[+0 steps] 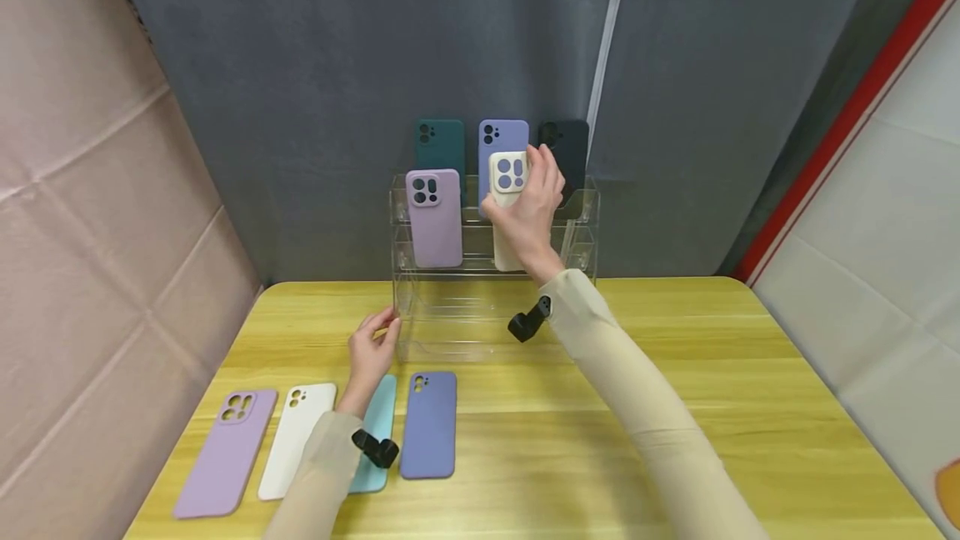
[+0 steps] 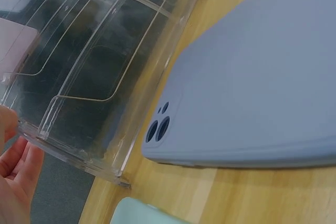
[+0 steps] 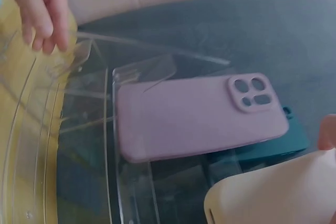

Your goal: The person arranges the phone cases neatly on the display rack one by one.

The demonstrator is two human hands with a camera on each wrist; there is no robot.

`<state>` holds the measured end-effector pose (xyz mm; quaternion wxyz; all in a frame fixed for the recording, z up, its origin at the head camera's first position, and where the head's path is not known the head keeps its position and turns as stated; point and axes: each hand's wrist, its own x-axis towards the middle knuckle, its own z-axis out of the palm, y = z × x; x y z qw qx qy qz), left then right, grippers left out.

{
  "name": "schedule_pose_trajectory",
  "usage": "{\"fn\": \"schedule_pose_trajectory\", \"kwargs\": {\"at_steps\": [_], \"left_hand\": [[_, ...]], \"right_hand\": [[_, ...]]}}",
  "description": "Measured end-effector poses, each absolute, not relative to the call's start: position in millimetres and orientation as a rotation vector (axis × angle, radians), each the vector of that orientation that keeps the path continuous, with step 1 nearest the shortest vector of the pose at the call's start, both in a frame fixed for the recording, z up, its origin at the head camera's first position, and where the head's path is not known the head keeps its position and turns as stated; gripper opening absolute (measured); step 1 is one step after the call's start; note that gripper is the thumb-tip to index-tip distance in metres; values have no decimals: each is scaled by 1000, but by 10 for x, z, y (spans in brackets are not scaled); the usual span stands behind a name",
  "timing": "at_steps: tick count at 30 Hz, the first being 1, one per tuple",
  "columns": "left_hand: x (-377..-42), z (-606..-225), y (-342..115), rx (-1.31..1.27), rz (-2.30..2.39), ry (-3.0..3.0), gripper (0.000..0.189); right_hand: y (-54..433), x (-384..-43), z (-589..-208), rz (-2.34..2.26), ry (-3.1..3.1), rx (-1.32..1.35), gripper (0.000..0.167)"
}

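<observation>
My right hand [image 1: 531,211] holds a cream phone case [image 1: 506,198] by its side edges, thumb on one side and fingers on the other. The case is upright at the middle tier of a clear tiered display stand [image 1: 450,332]; whether it touches the tier is hidden. A lilac phone case [image 1: 437,227] stands to its left on that tier. Behind them, teal [image 1: 442,152], periwinkle [image 1: 506,136] and black [image 1: 572,148] cases stand in the top tier. My left hand [image 1: 370,354] pinches the stand's left side edge [image 2: 68,156] between thumb and fingers.
On the wooden table [image 1: 675,340] before the stand lie a lilac case [image 1: 225,465], a white case [image 1: 296,444], a light blue case [image 1: 382,415] partly under my left wrist, and a blue-purple case [image 1: 430,427]. A grey curtain [image 1: 300,107] hangs behind.
</observation>
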<state>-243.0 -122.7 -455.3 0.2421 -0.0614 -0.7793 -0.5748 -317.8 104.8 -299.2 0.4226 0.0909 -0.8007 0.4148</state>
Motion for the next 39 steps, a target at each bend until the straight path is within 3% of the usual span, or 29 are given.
{"fn": "schedule_pose_trajectory", "kwargs": {"at_steps": [14,28,39], "left_hand": [[-2426,-4568,-1235,-197,-1599,-2124,24],[-2420,-4559,-1221,-171,-1562,-2158,25],[-2639,-4890,-1298,-186,-1621,-2119,26]], "right_hand": [[889,-3485,-3010,1017,-1972,165,73],[691,-3576,-3133,1007,-1956,94,72],[685,-3608,-3252,1009,-1934,80,69]]}}
